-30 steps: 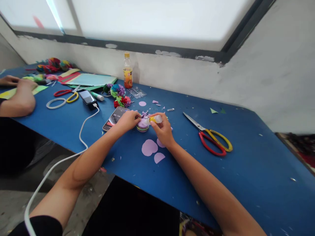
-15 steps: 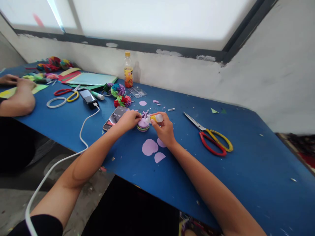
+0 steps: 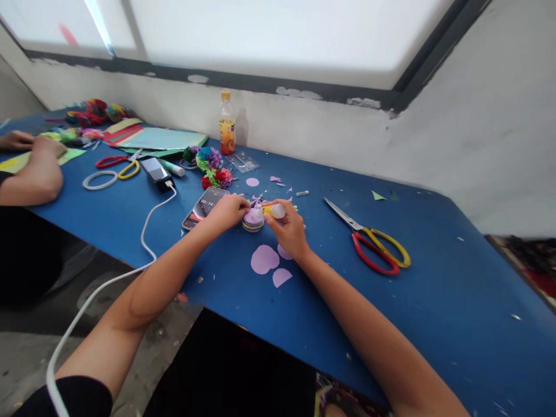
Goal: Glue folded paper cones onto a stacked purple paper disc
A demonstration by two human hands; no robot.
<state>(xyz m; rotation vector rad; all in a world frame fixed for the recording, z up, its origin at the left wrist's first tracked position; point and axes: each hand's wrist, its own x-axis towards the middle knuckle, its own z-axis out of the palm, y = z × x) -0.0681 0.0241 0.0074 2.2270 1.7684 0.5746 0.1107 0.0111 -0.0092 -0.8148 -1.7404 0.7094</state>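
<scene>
Against pale wall (image 3: 456, 145), under bright window (image 3: 269, 40), noted blue counter (image 3: 434, 260) sprinkled with tiny paper scraps. Near its front edge, just right of lit phone (image 3: 203, 208), located small round paper stack (image 3: 252, 222): lilac on top, greenish layers showing below, gathered lilac folds at far side. Observed left hand (image 3: 229, 209) at left edge of stack, fingertips drawn together; cannot tell whether pinching top layer or merely pressing on it. Observed right hand (image 3: 290, 227) gripping small yellow-labelled bottle (image 3: 274, 211) between thumb and fingers, tipped nearly flat, narrow end toward stack; cannot tell whether touching, cannot confirm any flow. Judged part-way along. Entered as done: several layers already piled, lilac shapes already cut. Entered as not joined to stack: rounded lilac piece (image 3: 264, 259), possibly two overlapping discs; half-disc (image 3: 282, 278); further lilac piece (image 3: 284, 251) partly hidden by right hand; lone lilac disc (image 3: 252, 182) beyond stack. Cannot tell spares from offcuts among these. Noted large scissors (image 3: 357, 226) lying well to right, out of both hands; read as cutting finished or paused. Logged at far left: co-worker's hand (image 3: 47, 147) over yellow-green paper (image 3: 72, 156).
</scene>
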